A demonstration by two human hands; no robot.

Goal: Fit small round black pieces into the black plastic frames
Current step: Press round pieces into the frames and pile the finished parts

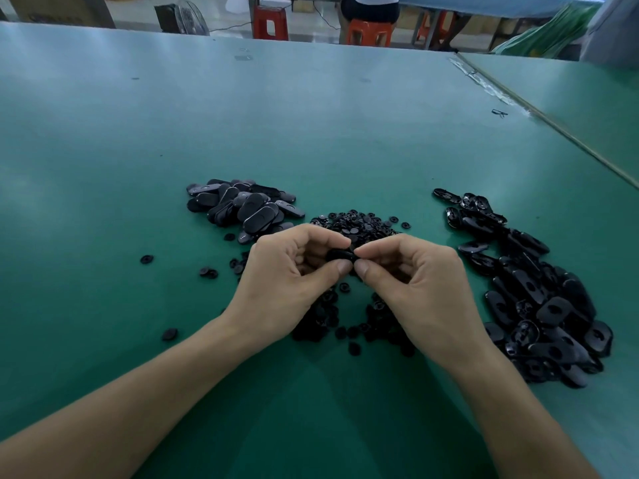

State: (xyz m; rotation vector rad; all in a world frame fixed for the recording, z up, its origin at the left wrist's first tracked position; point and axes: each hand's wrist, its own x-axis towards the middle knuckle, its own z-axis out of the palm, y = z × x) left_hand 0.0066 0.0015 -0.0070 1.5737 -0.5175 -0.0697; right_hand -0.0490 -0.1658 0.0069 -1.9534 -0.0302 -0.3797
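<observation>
Seemingly mid-fit: pressing a piece into one black frame (340, 254), hovering just above the heap of round pieces (359, 224) on the green table (311, 133). Left hand (287, 271) curling, pinching the frame's left end. Right hand (415, 281) pinching the right end likewise. Seating hidden. Next move probably calling for firm, square thumb pressure.

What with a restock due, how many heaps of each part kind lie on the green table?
Heaps of frames: 2, left heap and right heap
Heaps of small round pieces: 1
Total: 3 heaps
</observation>
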